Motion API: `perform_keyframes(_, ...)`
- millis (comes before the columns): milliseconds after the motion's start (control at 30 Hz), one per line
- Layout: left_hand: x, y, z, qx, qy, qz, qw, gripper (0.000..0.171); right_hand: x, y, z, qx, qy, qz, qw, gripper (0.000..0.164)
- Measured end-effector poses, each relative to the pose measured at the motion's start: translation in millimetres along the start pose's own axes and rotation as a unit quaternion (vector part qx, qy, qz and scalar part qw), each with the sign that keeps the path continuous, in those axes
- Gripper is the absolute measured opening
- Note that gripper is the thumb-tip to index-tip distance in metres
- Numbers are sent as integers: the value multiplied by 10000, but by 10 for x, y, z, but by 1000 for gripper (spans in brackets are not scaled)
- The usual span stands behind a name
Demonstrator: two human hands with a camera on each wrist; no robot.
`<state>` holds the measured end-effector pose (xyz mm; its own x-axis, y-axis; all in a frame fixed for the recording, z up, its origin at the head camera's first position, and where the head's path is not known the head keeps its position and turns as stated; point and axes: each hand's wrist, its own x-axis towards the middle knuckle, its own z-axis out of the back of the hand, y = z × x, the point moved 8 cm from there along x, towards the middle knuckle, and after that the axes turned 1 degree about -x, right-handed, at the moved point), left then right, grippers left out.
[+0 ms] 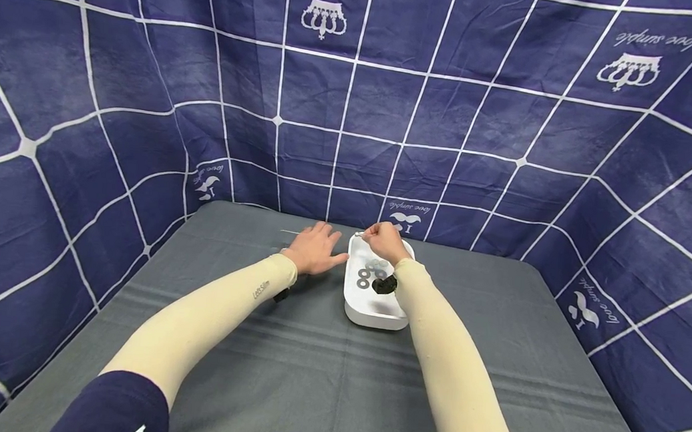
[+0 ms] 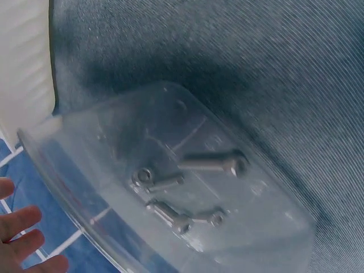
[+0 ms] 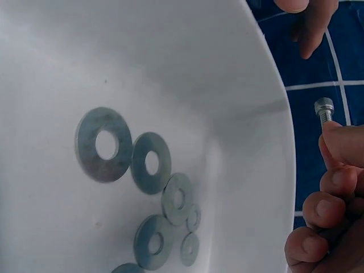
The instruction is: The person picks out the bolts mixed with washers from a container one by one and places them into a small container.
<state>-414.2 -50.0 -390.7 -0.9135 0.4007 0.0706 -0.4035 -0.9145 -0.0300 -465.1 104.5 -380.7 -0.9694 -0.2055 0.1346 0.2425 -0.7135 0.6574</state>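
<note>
My right hand [image 1: 385, 240] pinches a silver socket-head screw [image 3: 324, 107] between thumb and fingers, head end up, at the far end of a white tray [image 1: 375, 320]. Several flat steel washers [image 3: 103, 145] of different sizes lie on the tray's floor. To the left, my left hand [image 1: 316, 249] has its fingers spread, its thumb pointing toward the tray's side wall. Beside that hand, in the left wrist view, is a clear plastic container [image 2: 250, 250] with several socket-head screws [image 2: 213, 163] in it; in the head view the hand and forearm mostly hide it.
Grey cloth covers the table [image 1: 274, 385]. A blue curtain [image 1: 378, 104] with white lines hangs close behind the table's far edge and along both sides. The white tray has raised walls all round.
</note>
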Motion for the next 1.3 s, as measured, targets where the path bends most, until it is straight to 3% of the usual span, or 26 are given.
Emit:
perform_keyframes(633,-216,457,52,-36,-80,377,9993,76,93,426,-159,81,109,564,9983,16)
perform_keyframes(1033,-346,729,74,33,-134,552,9984,76,107,595,-308,127,269,520,9982,16)
perform_keyframes(1300,-460,852,54,-39,0,684,9976,75,97,711,-451,42,441,651,9969,19)
